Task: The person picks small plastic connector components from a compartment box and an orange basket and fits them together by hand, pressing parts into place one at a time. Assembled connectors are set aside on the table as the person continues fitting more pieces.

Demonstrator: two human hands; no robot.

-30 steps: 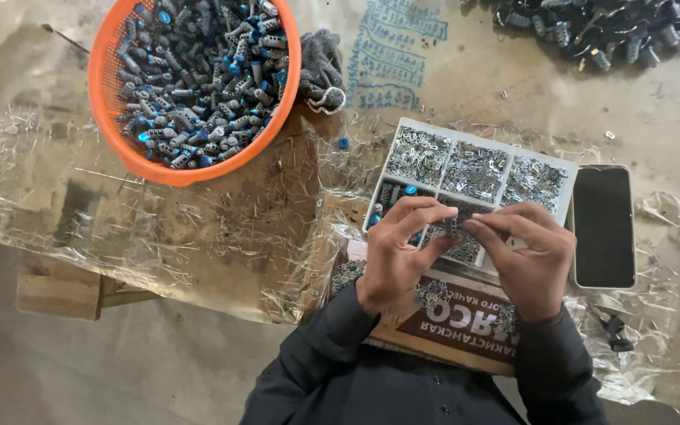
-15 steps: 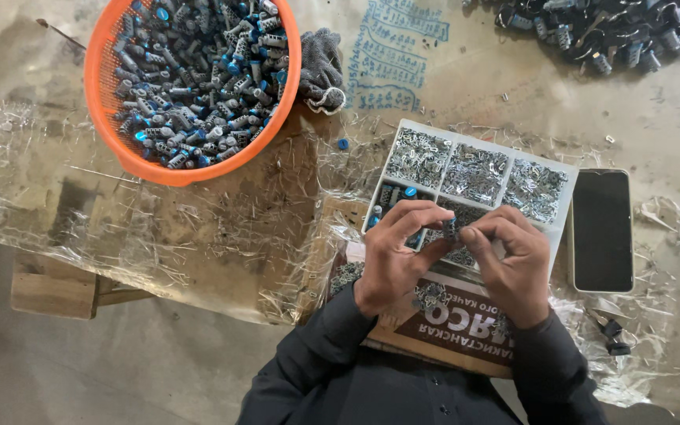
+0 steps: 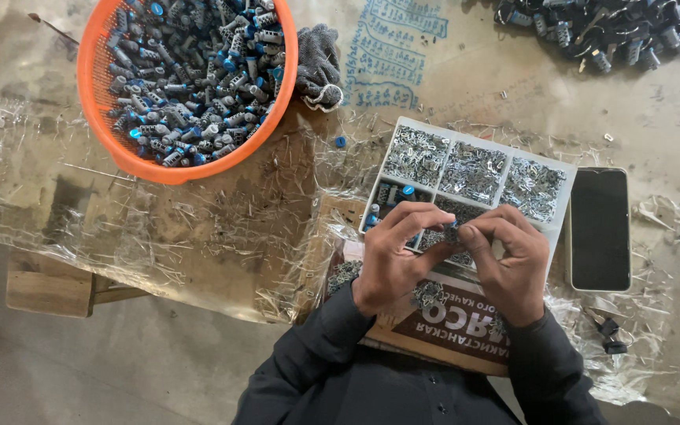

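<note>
Both hands meet over the near edge of a white compartment tray [image 3: 564, 206]: the left hand [image 3: 393, 256] and right hand [image 3: 513, 264] pinch one small dark metal part [image 3: 452, 233] between their fingertips, fingers curled in close. Tray sections behind the hands hold heaps of tiny silvery pieces. Beside the tray's right edge lies a black phone [image 3: 600, 228], screen dark. Well off to the tray's left sits an orange basket [image 3: 112, 145] piled with grey and blue cylinders, a grey glove [image 3: 318, 67] touching its rim.
</note>
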